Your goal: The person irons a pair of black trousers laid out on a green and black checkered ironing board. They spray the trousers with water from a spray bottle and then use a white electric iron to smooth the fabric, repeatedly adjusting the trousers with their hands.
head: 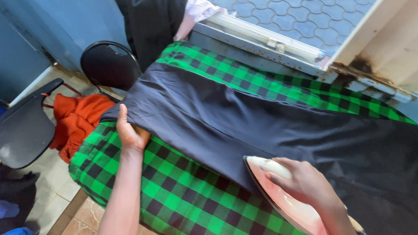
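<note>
A dark navy garment [251,123] lies spread flat over a green and black checked cloth [182,200] that covers the table. My left hand [130,133] grips the near left edge of the garment, fingers tucked under the fabric. My right hand [305,183] holds a white and pink clothes iron [284,197] by its handle. The iron rests on the garment's near edge, its tip pointing left.
A black chair [30,126] with an orange cloth [75,119] on it stands left of the table. A black garment [150,13] and a pale one [197,12] hang on the window sill [262,41] behind. Blue bags lie on the tiled floor at bottom left.
</note>
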